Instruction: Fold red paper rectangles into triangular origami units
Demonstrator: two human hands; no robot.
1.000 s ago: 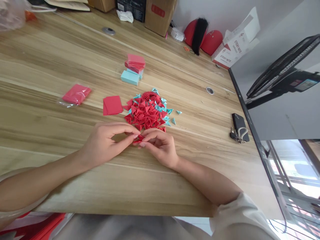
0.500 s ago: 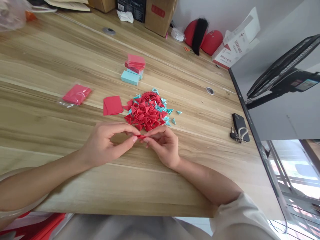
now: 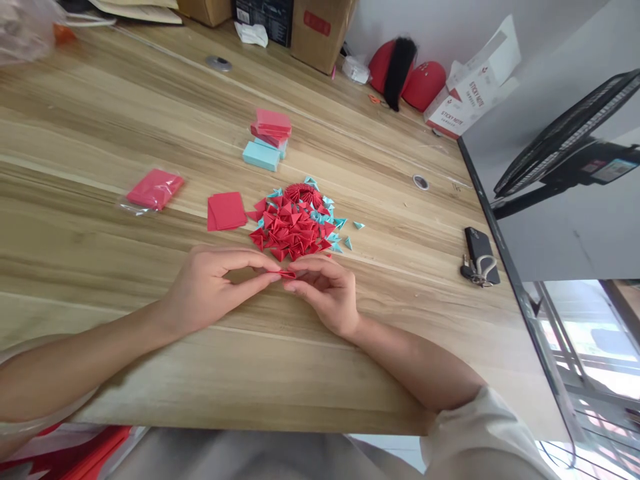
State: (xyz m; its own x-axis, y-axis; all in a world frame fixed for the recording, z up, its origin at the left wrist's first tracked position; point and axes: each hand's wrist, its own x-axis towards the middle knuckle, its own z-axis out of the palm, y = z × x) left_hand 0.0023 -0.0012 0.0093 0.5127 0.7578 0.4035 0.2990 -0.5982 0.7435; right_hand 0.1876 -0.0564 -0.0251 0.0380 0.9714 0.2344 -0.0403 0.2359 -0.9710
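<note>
A small folded piece of red paper [image 3: 287,274] is held just above the wooden table, in front of a heap of folded triangles. My left hand [image 3: 210,288] pinches its left end between thumb and fingertips. At the paper's right end, the thumb and index finger of my right hand [image 3: 331,292] are curled around it, slightly apart; its other fingers are partly hidden. Beyond both hands lies the pile of red paper triangles [image 3: 293,230], with light blue triangles [image 3: 336,241] mixed in and around it. A red pleated paper ring [image 3: 303,193] rests at the pile's back.
Flat red paper sheets [image 3: 226,211] lie left of the pile. Farther left is a plastic-wrapped red paper pack [image 3: 156,189]. Red and blue paper stacks [image 3: 263,155] stand behind. A black phone-like object with keys [image 3: 481,257] lies right, near a fan [image 3: 570,133] and the table edge.
The red paper has shifted slightly right, and its folded end shows more between my fingertips. My right thumb and index finger have parted a little.
</note>
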